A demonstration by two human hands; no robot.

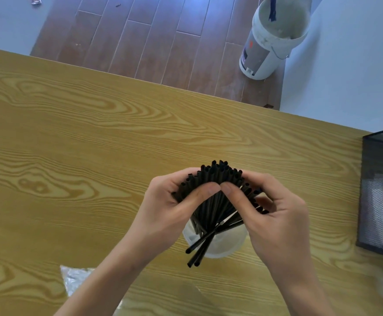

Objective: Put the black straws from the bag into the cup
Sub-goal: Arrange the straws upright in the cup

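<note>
Counter (72, 133): wood-grain, fills the frame. Mesh basket (382, 190): black, right edge. Left hand (170, 201) and right hand (275, 213): lower centre, both curled round the black straws (218, 179), thumbs meeting. Cup (231, 242): translucent, beneath the hands, holding the straws' lower ends. Bag (74, 279): crinkled plastic, lower left.

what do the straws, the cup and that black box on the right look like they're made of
Straws: likely plastic; matte black thin-walled tubes with open ends.
Cup: probably translucent plastic; milky white, and the table's grain barely shows through it.
Black box: looks like metal wire mesh, dark-coated; fine see-through grid with solid edge frames.
</note>
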